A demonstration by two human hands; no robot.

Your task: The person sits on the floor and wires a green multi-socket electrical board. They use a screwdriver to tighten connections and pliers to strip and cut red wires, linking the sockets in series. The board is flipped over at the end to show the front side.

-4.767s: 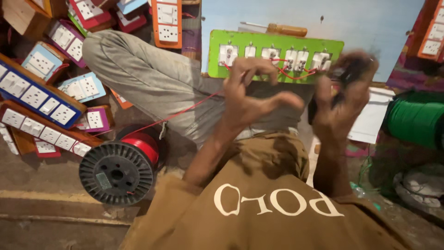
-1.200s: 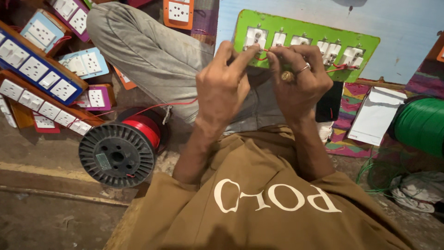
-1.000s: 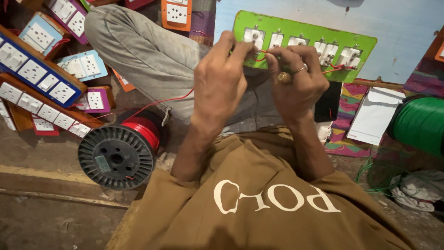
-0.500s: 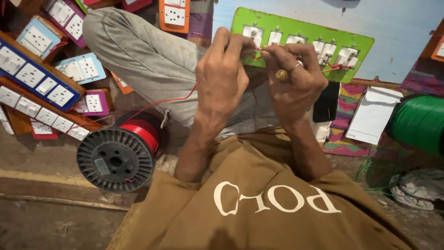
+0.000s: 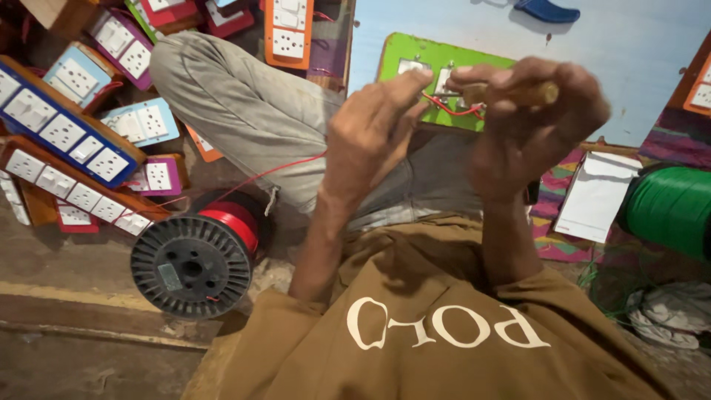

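My left hand [image 5: 370, 141] is raised in front of a green switch board [image 5: 415, 59] that rests on my lap, and its fingertips pinch a thin red wire [image 5: 448, 111] at the board's face. The wire trails down past my knee to a black spool of red wire [image 5: 196, 263] on the floor. Just to the right, my right hand [image 5: 529, 133] is closed around the amber handle of a screwdriver [image 5: 522, 92], held level near the board's sockets. The hands hide most of the board.
Several coloured switch boards [image 5: 70, 144] lie piled at the left and top. A green wire spool [image 5: 670, 207] and a white notepad [image 5: 596, 196] sit at the right. White cloth [image 5: 670, 318] lies lower right. A blue wall [image 5: 592, 52] stands behind.
Both hands have risen and spread slightly apart. The right hand has turned so the screwdriver handle shows on top. More of the green board is covered than before.
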